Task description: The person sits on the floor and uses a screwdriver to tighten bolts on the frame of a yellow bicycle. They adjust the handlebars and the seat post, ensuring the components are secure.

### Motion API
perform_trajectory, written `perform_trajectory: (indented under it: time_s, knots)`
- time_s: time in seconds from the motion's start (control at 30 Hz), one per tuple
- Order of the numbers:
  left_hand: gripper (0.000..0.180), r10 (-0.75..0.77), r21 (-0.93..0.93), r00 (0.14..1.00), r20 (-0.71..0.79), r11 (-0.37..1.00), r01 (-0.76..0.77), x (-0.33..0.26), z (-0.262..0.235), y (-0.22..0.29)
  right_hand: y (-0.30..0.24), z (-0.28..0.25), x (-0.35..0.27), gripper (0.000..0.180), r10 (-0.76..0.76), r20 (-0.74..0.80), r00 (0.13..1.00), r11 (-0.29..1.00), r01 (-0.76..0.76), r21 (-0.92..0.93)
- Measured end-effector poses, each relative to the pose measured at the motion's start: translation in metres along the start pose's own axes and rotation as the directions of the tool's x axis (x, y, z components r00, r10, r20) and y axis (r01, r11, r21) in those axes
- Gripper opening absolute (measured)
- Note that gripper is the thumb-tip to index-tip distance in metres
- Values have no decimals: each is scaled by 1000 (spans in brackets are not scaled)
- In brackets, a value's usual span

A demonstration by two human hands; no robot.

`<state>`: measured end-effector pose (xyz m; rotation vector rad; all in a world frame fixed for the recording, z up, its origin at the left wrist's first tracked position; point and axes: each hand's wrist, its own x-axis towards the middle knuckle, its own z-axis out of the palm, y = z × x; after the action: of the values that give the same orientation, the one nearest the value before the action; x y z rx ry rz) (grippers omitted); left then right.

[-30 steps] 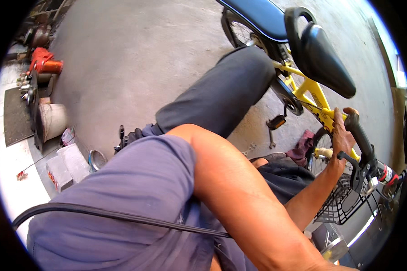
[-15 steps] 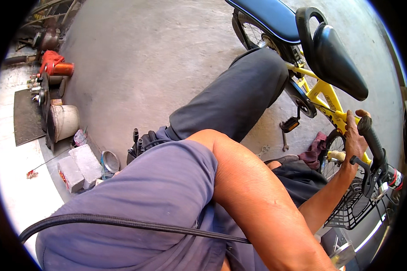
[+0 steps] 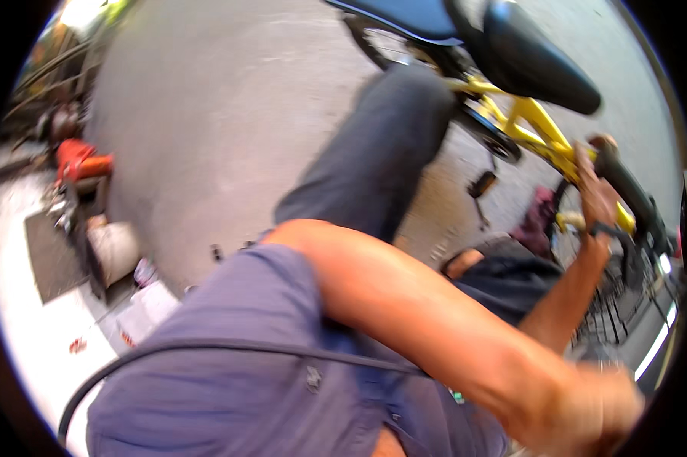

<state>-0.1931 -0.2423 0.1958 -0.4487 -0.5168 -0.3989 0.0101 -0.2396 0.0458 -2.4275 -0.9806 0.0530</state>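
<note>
A yellow bicycle frame [image 3: 538,126] with a black saddle [image 3: 538,61] stands at the upper right. My right hand [image 3: 596,190] reaches out to it and is closed around the black handlebar [image 3: 631,192]. My left arm crosses the foreground from my purple sleeve, and my left hand [image 3: 598,411] shows as a blurred fist at the lower right. Whether it holds anything cannot be told. A wire basket [image 3: 614,305] hangs below the handlebar. My leg in grey trousers [image 3: 374,160] stretches toward the bicycle.
A grey concrete floor [image 3: 229,114] lies beyond my leg. At the left stand a pale bucket [image 3: 113,251], a red object [image 3: 80,161], a dark mat [image 3: 48,259] and white boxes [image 3: 151,305]. A black pedal [image 3: 480,185] and a maroon rag [image 3: 538,221] sit by the frame. A black cable [image 3: 206,346] crosses my shirt.
The view has swung, so the bicycle sits higher and further right. My right hand has stayed on the handlebar. My left hand has come into view at the lower right.
</note>
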Motion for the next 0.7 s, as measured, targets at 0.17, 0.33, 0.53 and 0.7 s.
perform_trajectory:
  time_s: [0.17, 0.33, 0.53, 0.7]
  knots:
    - [20, 213, 178, 887, -410, 972, -151, -38, -60, 52, -15, -14, -1, 54, 11, -35, 999, 999, -12, -48]
    - [24, 278, 314, 773, -570, 943, -108, -67, -63, 77, -13, -10, 0, 48, -50, -44, 998, 997, 47, -65]
    - [26, 304, 380, 745, -593, 922, -74, -73, -64, 83, -24, -19, -7, 32, -10, -41, 999, 997, 13, 73]
    - [29, 329, 425, 736, -591, 903, -63, -79, -66, 91, -25, -18, -9, 29, -44, -52, 998, 997, 47, 60]
